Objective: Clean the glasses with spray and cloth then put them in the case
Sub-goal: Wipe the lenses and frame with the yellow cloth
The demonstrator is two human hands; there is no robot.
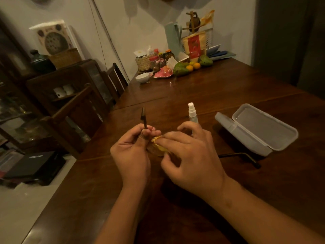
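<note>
My left hand point(131, 150) grips the dark-framed glasses point(143, 117) near one hinge; one temple arm sticks up above my fingers and the other stretches right over the table, past my right wrist. My right hand point(190, 159) presses a yellow cloth point(157, 140) against a lens, which is mostly hidden by my fingers. A small clear spray bottle point(192, 112) with a white top stands upright just behind my right hand. The translucent grey glasses case point(256, 127) lies open with nothing in it to the right.
The dark wooden table point(228, 85) carries fruit, jars, a basket and a white bowl point(143, 78) at its far end. Wooden chairs point(73, 111) stand along the left side, with a dark cabinet behind them.
</note>
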